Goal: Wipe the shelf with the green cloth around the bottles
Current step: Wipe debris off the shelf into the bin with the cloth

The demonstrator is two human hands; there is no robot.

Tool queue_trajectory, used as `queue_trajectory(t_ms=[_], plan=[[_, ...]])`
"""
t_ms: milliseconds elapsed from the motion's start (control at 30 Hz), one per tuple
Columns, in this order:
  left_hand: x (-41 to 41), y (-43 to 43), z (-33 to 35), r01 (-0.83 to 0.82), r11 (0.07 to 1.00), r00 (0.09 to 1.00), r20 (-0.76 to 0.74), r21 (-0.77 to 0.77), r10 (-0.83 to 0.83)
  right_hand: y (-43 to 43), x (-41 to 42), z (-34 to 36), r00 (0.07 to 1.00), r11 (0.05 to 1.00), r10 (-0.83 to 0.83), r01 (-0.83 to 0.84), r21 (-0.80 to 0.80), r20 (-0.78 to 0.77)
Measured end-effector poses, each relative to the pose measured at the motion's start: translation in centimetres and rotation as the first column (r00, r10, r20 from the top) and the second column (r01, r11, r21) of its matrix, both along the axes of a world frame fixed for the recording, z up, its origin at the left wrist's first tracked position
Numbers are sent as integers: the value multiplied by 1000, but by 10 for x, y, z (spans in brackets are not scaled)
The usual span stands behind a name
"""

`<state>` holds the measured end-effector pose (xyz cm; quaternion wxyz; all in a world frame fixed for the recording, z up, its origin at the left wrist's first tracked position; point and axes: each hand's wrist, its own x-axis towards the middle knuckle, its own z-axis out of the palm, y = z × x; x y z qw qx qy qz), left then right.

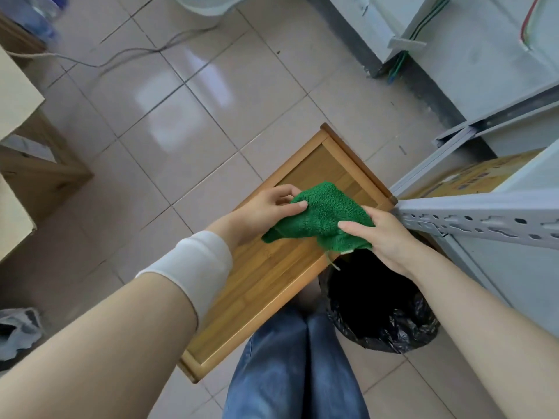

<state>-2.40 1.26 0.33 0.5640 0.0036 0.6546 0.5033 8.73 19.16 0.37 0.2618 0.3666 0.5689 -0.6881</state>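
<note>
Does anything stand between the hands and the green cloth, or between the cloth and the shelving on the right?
No. The left hand and right hand both pinch the green cloth. Only the holding right hand and open air lie between it and the grey shelving.

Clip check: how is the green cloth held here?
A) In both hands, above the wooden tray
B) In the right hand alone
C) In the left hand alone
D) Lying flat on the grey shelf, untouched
A: the left hand and the right hand each pinch one side of the green cloth, which is held up over the wooden tray.
</note>
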Motion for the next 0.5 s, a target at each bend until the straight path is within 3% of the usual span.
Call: queue_trajectory(t_ms=[133,333,433,500], plan=[[21,5,32,-113,989,971,223,94,90,10,32,34,957,922,-285,290,-258,56],[83,21,66,-298,934,914,342,197,220,4,81,88,771,683,-623,618,-390,131],[121,33,74,-362,909,902,324,206,285,-1,112,88,761,684,-639,628,-373,110],[146,39,77,-366,905,909,293,217,297,2,138,85,806,766,-585,587,-262,94]])
